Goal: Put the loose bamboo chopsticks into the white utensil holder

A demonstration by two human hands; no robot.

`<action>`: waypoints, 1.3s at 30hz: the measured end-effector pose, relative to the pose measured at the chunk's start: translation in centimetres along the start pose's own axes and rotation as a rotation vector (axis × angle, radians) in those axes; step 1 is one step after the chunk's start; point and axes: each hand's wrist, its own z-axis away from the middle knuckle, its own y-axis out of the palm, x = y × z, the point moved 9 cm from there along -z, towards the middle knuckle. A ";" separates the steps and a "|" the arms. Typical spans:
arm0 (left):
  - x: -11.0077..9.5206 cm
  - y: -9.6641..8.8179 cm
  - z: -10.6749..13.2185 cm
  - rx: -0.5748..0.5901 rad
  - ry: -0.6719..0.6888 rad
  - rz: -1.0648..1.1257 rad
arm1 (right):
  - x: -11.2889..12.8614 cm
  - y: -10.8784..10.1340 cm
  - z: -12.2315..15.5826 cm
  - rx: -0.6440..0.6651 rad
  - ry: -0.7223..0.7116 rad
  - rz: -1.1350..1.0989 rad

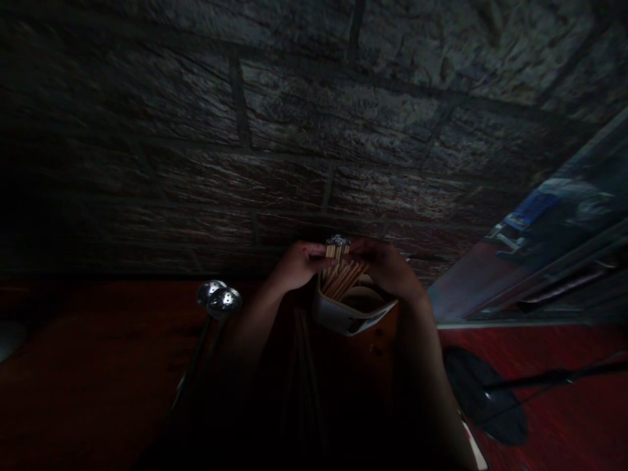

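Note:
A small bundle of chopsticks (334,251), pale wood with shiny silvery ends, is held upright between both hands over a container. My left hand (300,263) grips it from the left, fingers closed; my right hand (387,265) closes on its right side, with the fingertips partly hidden. Just below, the white container (338,318) holds more chopsticks (343,281) leaning to its left side, and a round rim shows in its right part. Several long thin sticks (304,353) lie on the dark red table (122,347) in front; their kind is hard to make out.
Two perforated metal ladles (224,302) lie left of my left forearm. A rough brick wall (294,131) rises right behind the table. To the right are a glass panel (554,229) and a black round stand base (485,396) on the red floor. The light is very dim.

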 end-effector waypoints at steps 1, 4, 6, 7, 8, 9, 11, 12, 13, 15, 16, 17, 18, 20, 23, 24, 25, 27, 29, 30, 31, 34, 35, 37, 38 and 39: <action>0.1 0.0 0.0 -0.003 -0.006 -0.002 | 0.1 -0.1 0.0 -0.008 -0.008 0.006; 0.3 0.0 0.0 -0.008 -0.025 0.010 | 0.2 0.0 0.0 -0.007 0.004 0.031; 0.4 0.0 0.0 -0.008 -0.027 0.028 | 0.2 0.3 0.0 0.013 0.026 0.035; 0.5 0.0 0.0 -0.010 -0.030 0.034 | 0.2 0.5 0.0 0.025 0.035 0.032; 0.5 0.1 0.0 -0.012 -0.032 0.038 | 0.2 0.7 0.0 0.035 0.039 0.027; 0.6 0.1 -0.1 -0.013 -0.034 0.039 | 0.2 0.8 0.0 0.045 0.039 0.021; 0.7 0.1 -0.1 -0.008 -0.037 0.049 | 0.4 1.0 0.0 0.064 0.036 0.005; 0.7 0.1 -0.1 -0.007 -0.035 0.058 | 0.4 1.0 0.1 0.073 0.036 -0.003; 0.6 0.0 -0.1 -0.006 -0.031 0.064 | 0.5 1.1 0.1 0.078 0.035 -0.009; 0.5 0.0 -0.1 -0.006 -0.023 0.065 | 0.6 1.1 0.1 0.086 0.035 -0.013; 0.4 0.0 -0.1 -0.004 -0.021 0.060 | 0.6 1.0 0.1 0.087 0.034 -0.013; 0.3 0.1 -0.1 0.000 -0.021 0.053 | 0.6 1.0 0.1 0.088 0.033 -0.011; 0.3 0.1 0.0 0.008 -0.022 0.048 | 0.6 1.0 0.1 0.088 0.032 -0.008; 0.2 0.2 0.0 0.018 -0.019 0.038 | 0.6 0.9 0.1 0.085 0.033 0.000; 0.2 0.2 0.0 0.025 -0.007 0.021 | 0.5 0.7 0.1 0.070 0.028 0.019; 0.2 0.1 0.0 0.027 -0.002 0.016 | 0.5 0.7 0.1 0.068 0.030 0.019; 0.2 0.0 0.0 0.034 0.001 0.010 | 0.4 0.7 0.1 0.067 0.036 0.016; 0.2 -0.1 0.0 0.051 0.009 0.005 | 0.2 0.7 0.1 0.064 0.051 0.006; 0.1 0.0 0.1 0.068 0.010 0.013 | 0.2 0.6 0.1 0.058 0.053 0.010; 0.1 0.0 0.1 0.074 0.007 0.019 | 0.2 0.7 0.1 0.057 0.049 0.014; 0.2 0.1 0.1 0.073 0.002 0.021 | 0.3 0.8 0.1 0.061 0.047 0.012; 0.2 0.1 0.0 0.047 -0.004 0.012 | 0.4 1.1 0.1 0.085 0.041 -0.010; 0.2 0.1 0.0 0.040 0.000 0.008 | 0.5 1.2 0.1 0.091 0.040 -0.015; 0.2 0.0 0.0 0.032 0.011 0.004 | 0.6 1.2 0.1 0.095 0.037 -0.023; 0.2 0.0 0.0 0.032 0.016 0.005 | 0.6 1.3 0.1 0.100 0.037 -0.030; 0.2 0.0 0.0 0.032 0.020 0.008 | 0.6 1.3 0.1 0.106 0.039 -0.039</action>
